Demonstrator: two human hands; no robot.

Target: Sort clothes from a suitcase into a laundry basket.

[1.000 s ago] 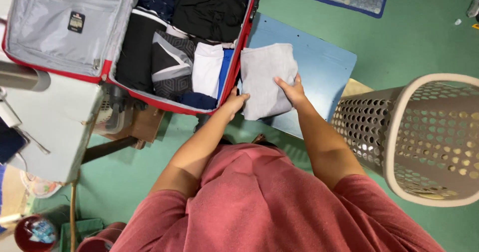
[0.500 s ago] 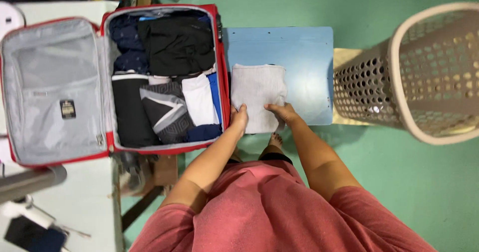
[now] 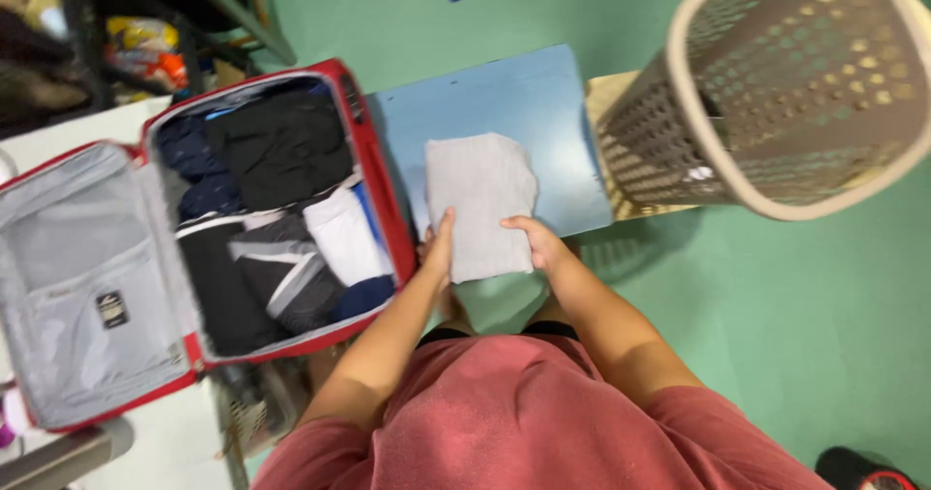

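our left hand (image 3: 438, 243) and right hand (image 3: 536, 243) each grip a near corner of the folded grey garment (image 3: 480, 199), which lies flat on the blue board (image 3: 495, 97). just left of it the open red suitcase (image 3: 373, 175) is packed with folded dark and white clothes. a perforated beige laundry basket (image 3: 776, 93) tilts at the right above the green floor (image 3: 776, 325).

A folded cloth (image 3: 480, 204) lies on the desk (image 3: 485, 97). An open suitcase (image 3: 378, 185) full of clothes (image 3: 281, 209) sits just left of it. A big basket (image 3: 776, 93) stands on the right.
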